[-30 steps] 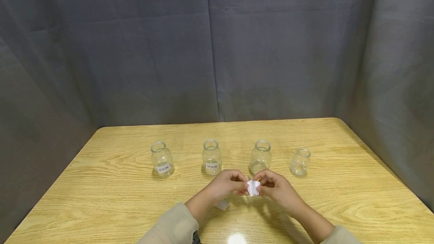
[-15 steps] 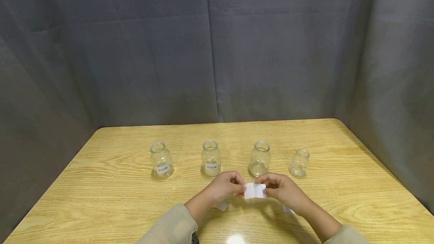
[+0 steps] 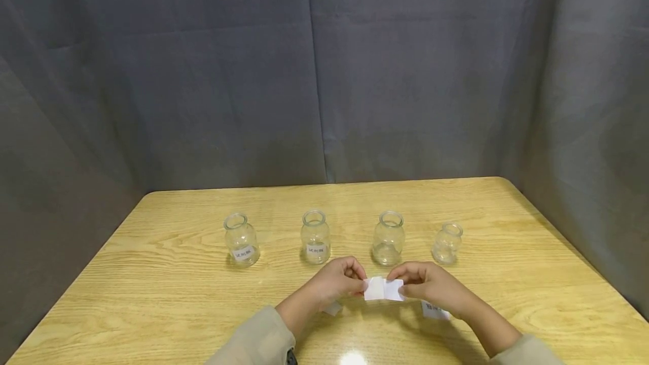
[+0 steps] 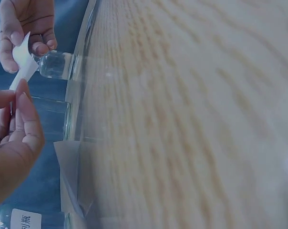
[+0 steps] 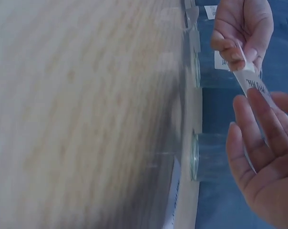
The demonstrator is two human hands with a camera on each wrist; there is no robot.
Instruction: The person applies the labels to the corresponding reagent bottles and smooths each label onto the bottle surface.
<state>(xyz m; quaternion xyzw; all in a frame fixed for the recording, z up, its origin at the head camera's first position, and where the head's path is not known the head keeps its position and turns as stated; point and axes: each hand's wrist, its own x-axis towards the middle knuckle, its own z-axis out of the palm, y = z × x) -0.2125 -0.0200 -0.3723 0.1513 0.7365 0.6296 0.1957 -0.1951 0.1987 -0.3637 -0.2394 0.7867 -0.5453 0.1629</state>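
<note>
Between both hands hangs a small white label (image 3: 383,289), above the table. My left hand (image 3: 337,281) pinches its left end with thumb and fingers; my right hand (image 3: 431,288) pinches the right end. A creamier layer covers its left part, and the right part is whiter. Dark writing shows on the label's far face (image 5: 255,82) in the right wrist view. Behind the hands stands a clear glass jar (image 3: 389,241) on which I see no label. Two similar jars, one at the middle (image 3: 315,232) and one at the left (image 3: 241,238), carry white labels with dark characters.
A smaller clear jar (image 3: 447,245) stands at the right of the row. Another written label (image 3: 435,310) lies on the table by my right wrist, and a pale paper scrap (image 3: 333,308) lies by my left wrist. Dark grey cloth (image 3: 324,72) surrounds the wooden table (image 3: 177,308).
My right hand has moved right, away from the left. The label, bent and narrow earlier, is now spread flatter and wider. The label on the table by the right wrist has come into view.
</note>
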